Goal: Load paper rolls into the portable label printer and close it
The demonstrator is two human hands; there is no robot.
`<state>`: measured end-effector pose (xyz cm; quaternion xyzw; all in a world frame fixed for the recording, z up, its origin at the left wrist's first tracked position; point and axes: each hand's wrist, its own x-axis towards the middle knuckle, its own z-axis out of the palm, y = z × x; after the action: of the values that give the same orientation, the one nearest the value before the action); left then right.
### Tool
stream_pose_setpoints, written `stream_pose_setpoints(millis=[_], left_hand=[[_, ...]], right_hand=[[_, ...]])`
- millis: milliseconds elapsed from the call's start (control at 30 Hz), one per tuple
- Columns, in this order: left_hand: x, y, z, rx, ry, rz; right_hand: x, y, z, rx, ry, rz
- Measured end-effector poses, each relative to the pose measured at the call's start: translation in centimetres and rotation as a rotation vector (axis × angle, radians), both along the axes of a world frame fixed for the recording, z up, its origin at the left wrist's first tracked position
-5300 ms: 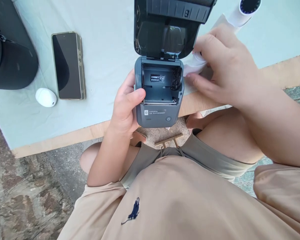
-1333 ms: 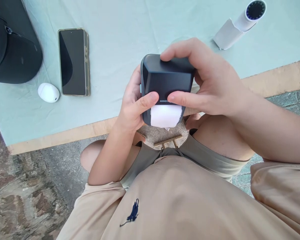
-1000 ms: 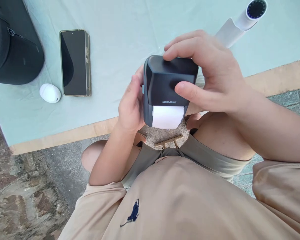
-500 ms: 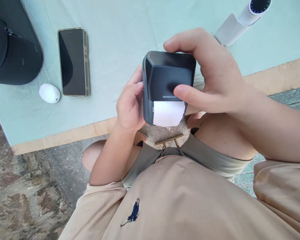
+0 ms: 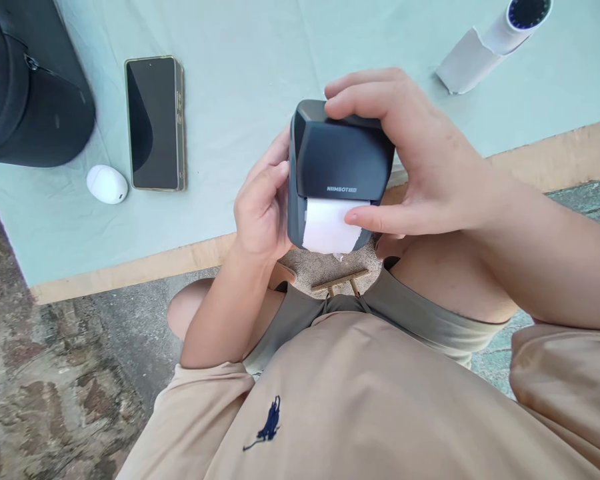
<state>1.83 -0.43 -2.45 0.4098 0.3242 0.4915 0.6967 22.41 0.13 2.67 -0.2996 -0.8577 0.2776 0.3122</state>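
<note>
A dark label printer [image 5: 343, 157] marked NIIMBOT is held up over the table's front edge. My left hand [image 5: 261, 210] is closed around its left side, thumb against the casing and the other fingers mostly hidden behind. From the printer's lower slot hangs a strip of white label paper [image 5: 327, 227], uneven along its right edge. My right hand [image 5: 430, 157] spans the printer from the right: its fingertips press on the top edge, while the thumb lies across the right part of the paper, just under the lid.
On the pale green tablecloth [image 5: 230, 80] lie a phone [image 5: 155, 123] and a white oval case [image 5: 107, 184]. A black zippered bag [image 5: 55, 113] stands at the left. At the upper right is a white cylinder [image 5: 500, 33] with paper around it. My knees are below the table edge.
My right thumb has slid down from the printer's lid onto the paper strip. The right fingers have moved further over the top edge. My left hand keeps its hold.
</note>
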Motion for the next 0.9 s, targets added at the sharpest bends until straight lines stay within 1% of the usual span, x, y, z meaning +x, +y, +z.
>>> stream_pose_setpoints(millis=[67,200,233,333,367,467,500,533,567,600,633,667,700,733,767,833,867,900], left_hand=[[0.1,0.0,0.0,-0.025,0.014,0.016],[0.4,0.3,0.1,0.029,-0.067,-0.07],[0.4,0.3,0.2,0.023,-0.081,-0.063],[0.6,0.0,0.5,0.002,-0.06,-0.073],[0.6,-0.1,0.5,0.02,-0.054,-0.079],[0.6,0.0,-0.2,0.12,-0.09,-0.065],[0.6,0.1,-0.5,0.108,-0.084,-0.041],[0.6,0.2,-0.9,0.053,-0.053,-0.038],[0.5,0.4,-1.2,0.053,-0.057,-0.039],[0.5,0.5,-1.5,0.069,-0.069,-0.043],[0.4,0.6,-1.7,0.098,-0.083,-0.078],[0.3,0.6,-1.7,0.137,-0.1,-0.124],[0.3,0.5,-1.6,0.153,-0.098,-0.152],[0.3,0.4,-1.4,0.128,-0.071,-0.132],[0.4,0.2,-1.1,0.075,-0.037,-0.106],[0.5,-0.1,-0.5,0.04,-0.016,-0.086],[0.6,-0.3,-0.2,0.046,-0.019,-0.062],[0.7,-0.3,0.0,0.05,-0.022,-0.048]], right_hand=[[0.1,0.1,0.0,0.003,0.007,0.0],[0.2,0.3,0.0,0.03,0.034,-0.031],[0.2,0.3,0.0,0.047,0.032,-0.046],[0.3,0.1,0.1,0.124,-0.016,-0.132],[0.3,0.0,0.1,0.16,-0.035,-0.171],[0.3,-0.5,0.1,0.279,-0.058,-0.312],[0.3,-0.6,0.1,0.295,-0.025,-0.374],[0.2,-0.7,0.0,0.283,0.03,-0.457],[0.2,-0.7,0.0,0.253,0.105,-0.568],[0.2,-0.7,0.1,0.19,0.177,-0.689],[0.1,-0.6,0.1,0.104,0.237,-0.793],[0.0,-0.5,0.2,0.024,0.287,-0.866],[0.0,-0.4,0.3,-0.025,0.329,-0.903],[-0.1,-0.3,0.4,-0.055,0.36,-0.889],[-0.1,-0.3,0.5,-0.065,0.395,-0.844],[-0.2,-0.3,0.8,-0.021,0.455,-0.77],[-0.2,-0.3,0.9,0.001,0.453,-0.762],[-0.1,-0.4,1.0,0.018,0.399,-0.742]])
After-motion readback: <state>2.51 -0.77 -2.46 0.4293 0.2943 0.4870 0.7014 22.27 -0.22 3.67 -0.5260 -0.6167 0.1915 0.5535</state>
